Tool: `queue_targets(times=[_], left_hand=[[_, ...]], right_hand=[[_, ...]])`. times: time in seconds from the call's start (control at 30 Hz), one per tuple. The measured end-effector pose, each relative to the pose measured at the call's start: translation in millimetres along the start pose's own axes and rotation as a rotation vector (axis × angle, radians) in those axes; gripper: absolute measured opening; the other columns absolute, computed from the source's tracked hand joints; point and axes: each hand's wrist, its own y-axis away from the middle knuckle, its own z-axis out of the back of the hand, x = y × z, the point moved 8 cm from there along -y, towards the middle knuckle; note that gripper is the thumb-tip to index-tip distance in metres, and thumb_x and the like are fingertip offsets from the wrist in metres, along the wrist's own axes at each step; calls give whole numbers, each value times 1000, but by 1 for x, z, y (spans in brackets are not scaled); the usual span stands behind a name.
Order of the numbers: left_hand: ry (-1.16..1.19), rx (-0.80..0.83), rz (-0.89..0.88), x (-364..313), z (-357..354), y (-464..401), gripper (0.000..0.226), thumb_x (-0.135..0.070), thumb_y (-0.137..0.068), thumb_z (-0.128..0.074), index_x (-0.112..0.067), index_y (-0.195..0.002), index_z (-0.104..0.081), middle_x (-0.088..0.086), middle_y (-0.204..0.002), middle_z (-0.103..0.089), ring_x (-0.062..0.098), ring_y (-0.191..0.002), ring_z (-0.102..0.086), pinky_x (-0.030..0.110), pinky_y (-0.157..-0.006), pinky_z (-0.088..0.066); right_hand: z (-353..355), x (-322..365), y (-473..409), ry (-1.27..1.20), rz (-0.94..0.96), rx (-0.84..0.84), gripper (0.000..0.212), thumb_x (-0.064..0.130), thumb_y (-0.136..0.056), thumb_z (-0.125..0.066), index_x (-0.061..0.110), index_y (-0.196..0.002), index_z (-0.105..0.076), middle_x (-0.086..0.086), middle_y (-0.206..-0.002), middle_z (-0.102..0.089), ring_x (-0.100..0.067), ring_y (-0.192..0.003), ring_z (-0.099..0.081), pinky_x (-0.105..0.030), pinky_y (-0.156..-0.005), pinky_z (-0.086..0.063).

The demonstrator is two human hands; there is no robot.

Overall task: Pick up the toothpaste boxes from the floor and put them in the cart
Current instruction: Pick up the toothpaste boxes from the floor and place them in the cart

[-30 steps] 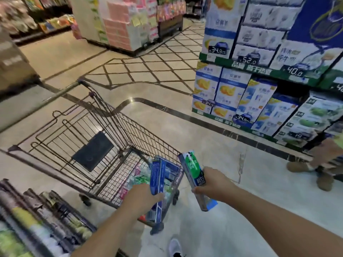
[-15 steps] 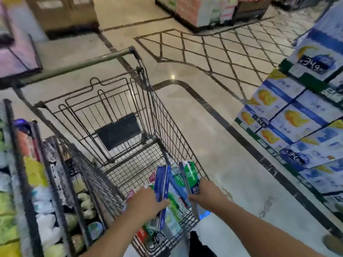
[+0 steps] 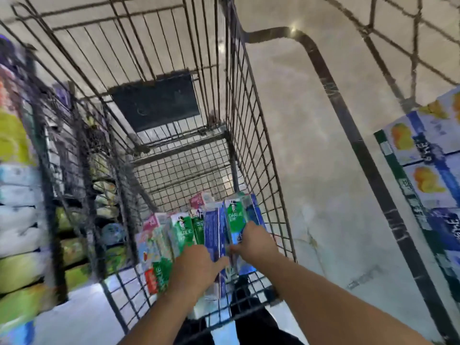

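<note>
My left hand (image 3: 196,266) grips the blue toothpaste box (image 3: 214,227), my right hand (image 3: 257,242) the green Darlie box (image 3: 236,217). Both stand upright, side by side, inside the wire cart (image 3: 251,135), among other boxes.

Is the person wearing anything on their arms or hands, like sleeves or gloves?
No. Both forearms are bare all the way to the bottom of the picture, with no sleeves showing. The left hand and the right hand have no gloves. I see no watch, bracelet or rings, though the picture is a bit blurry.
</note>
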Motion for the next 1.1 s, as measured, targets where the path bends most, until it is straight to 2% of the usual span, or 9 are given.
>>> queue_targets(times=[0.1, 0.23, 0.37, 0.53, 0.7, 0.8, 0.87, 1.0, 1.1], left_hand=[[-1, -16, 51, 4, -12, -9, 61, -66, -84, -61, -18, -56, -36, -3, -52, -33, 13, -42, -31, 26, -44, -26], [-12, -46, 73, 1, -17, -19, 64, -73, -81, -58, -18, -55, -36, -2, -51, -32, 14, -42, -30, 27, -45, -26], [-36, -112, 70, -6, -12, -23, 62, -73, -80, -60, -17, -61, -40, -1, -58, -42, 14, -47, -36, 28, -44, -27], [-132, -45, 35, -5, -10, -11, 56, -63, -89, -56, -16, -61, -45, -2, -58, -48, 12, -48, -46, 26, -51, -40], [-49, -119, 63, 28, 33, 39, 56, -63, -95, -46, -13, -73, -56, 10, -69, -63, 12, -47, -44, 27, -53, -42], [9, -197, 106, 61, 61, 79, 57, -62, -97, -43, -15, -64, -46, 7, -59, -45, 15, -49, -38, 34, -58, -45], [26, -224, 128, 82, 72, 107, 59, -62, -97, -40, -11, -74, -56, 14, -62, -47, 19, -54, -46, 37, -67, -51], [188, -242, 143, 118, 83, 167, 50, -65, -95, -42, -21, -73, -45, 2, -62, -51, 19, -56, -58, 29, -55, -40], [263, -248, 115, 142, 80, 211, 47, -63, -95, -44, -22, -73, -37, 2, -62, -45, 21, -56, -54, 31, -57, -37]], right_hand=[[-10, -2, -9, -10, 34, 21, 65, 47, -72, -83, 9, -110, -46, -5, -92, -56, -23, -82, -53, -31, -57, -37], [-20, -7, -12, -31, 74, 50, 50, 40, -79, -80, 13, -99, -43, -5, -92, -55, -23, -82, -54, -32, -59, -40], [-9, -15, -3, -9, 85, 24, 49, 41, -86, -72, 8, -116, -53, -12, -111, -62, -30, -100, -61, -34, -75, -46], [5, -17, 19, -36, 106, 11, 39, 45, -86, -67, 14, -105, -56, -8, -100, -66, -24, -83, -61, -34, -71, -49], [32, 5, 56, 65, 190, -2, 54, 58, -87, -63, 14, -117, -52, -6, -100, -65, -21, -84, -63, -34, -71, -52], [47, 29, 80, 125, 260, -9, 52, 60, -86, -62, 15, -112, -56, -3, -92, -67, -21, -78, -68, -43, -76, -59], [54, 49, 96, 192, 324, -14, 52, 62, -85, -62, 15, -107, -58, -2, -88, -68, -19, -74, -68, -44, -77, -59], [71, 88, 142, 323, 451, -89, 55, 66, -85, -59, 15, -105, -57, -2, -100, -68, -13, -73, -61, -31, -76, -51], [64, 106, 175, 412, 525, -134, 62, 72, -84, -54, 18, -115, -58, -2, -105, -68, -14, -79, -63, -36, -78, -55]])
